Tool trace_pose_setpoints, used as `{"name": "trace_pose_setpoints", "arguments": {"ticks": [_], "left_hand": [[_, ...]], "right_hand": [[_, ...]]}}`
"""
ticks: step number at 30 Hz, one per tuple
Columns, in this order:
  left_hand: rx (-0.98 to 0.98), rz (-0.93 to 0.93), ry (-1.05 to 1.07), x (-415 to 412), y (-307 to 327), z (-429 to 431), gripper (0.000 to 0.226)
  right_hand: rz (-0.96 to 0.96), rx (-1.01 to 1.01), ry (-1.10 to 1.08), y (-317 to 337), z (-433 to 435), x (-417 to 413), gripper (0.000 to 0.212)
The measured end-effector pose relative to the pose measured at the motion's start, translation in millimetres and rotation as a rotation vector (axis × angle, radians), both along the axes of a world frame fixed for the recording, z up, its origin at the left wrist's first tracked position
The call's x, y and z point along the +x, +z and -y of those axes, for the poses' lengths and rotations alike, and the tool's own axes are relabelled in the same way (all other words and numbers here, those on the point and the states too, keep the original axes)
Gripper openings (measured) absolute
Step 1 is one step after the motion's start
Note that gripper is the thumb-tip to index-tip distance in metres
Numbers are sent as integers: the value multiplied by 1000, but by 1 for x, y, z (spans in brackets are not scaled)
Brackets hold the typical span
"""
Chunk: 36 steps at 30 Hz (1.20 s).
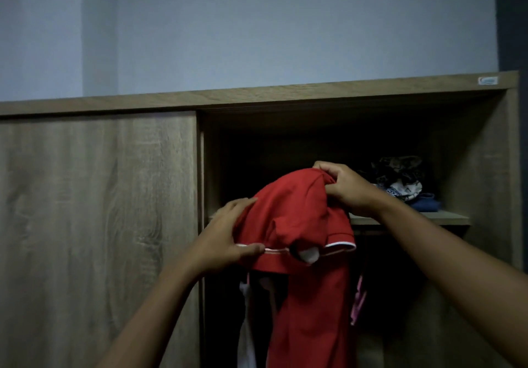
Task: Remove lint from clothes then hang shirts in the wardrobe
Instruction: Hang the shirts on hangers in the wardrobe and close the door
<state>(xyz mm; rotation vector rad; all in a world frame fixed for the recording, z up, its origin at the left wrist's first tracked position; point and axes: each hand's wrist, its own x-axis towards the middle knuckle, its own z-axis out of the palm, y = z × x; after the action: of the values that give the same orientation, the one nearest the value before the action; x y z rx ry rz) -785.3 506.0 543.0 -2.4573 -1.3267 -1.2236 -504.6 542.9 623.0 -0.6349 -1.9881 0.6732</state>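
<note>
Both — left grip (225,236), right grip (345,187) — hold red shirt (297,213) hanging below.

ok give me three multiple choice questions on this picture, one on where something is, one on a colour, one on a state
1. Where is the pile of clothes?
A) on the shelf inside the wardrobe
B) on the floor
C) on top of the wardrobe

2. What colour is the shirt being held?
A) blue
B) red with white trim
C) green

3. How is the shirt held?
A) by one hand only
B) by neither hand
C) by both hands

Answers:
1 A: the pile sits on the shelf, just behind the right hand.
2 B: the cloth is red, with a white edge along the sleeve.
3 C: the left hand grips its lower edge while the right hand pinches its top.
</note>
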Motion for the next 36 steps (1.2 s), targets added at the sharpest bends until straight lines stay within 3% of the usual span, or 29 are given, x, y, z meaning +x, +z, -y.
{"name": "trace_pose_setpoints", "arguments": {"ticks": [4, 7, 11, 15, 18, 20, 23, 25, 27, 32, 36], "left_hand": [[-53, 6, -188, 7, -10, 15, 94], [124, 21, -202, 14, -15, 15, 57], [186, 274, -241, 26, -5, 27, 25], [83, 447, -241, 51, 17, 45, 24], [-5, 438, -160, 70, 25, 52, 30], [-60, 429, -111, 80, 29, 54, 33], [-120, 378, -2, 95, 32, 51, 28], [-162, 251, 98, 108, 25, 46, 24], [-227, 174, 144, 120, 11, 39, 23], [-296, 172, 170, 129, -11, 24, 19], [-206, 158, 165, 126, -28, 19, 8]], "right_hand": [[-135, -87, 14, 0, 6, 13, 23], [-211, -147, 13, -1, 9, 21, 34], [-260, -300, 37, -15, 14, 26, 33], [-37, -240, -119, -51, 13, 26, 26], [183, -204, -201, -88, 12, 21, 15], [210, -200, -245, -108, 12, 17, 11], [-98, -319, -164, -119, 30, 14, 27], [-326, -354, -18, -121, 50, 16, 25], [-330, -345, 63, -125, 69, 16, 30], [-2, -161, -305, -151, 74, 2, 49], [17, 36, -575, -151, 60, 4, 26]]}}
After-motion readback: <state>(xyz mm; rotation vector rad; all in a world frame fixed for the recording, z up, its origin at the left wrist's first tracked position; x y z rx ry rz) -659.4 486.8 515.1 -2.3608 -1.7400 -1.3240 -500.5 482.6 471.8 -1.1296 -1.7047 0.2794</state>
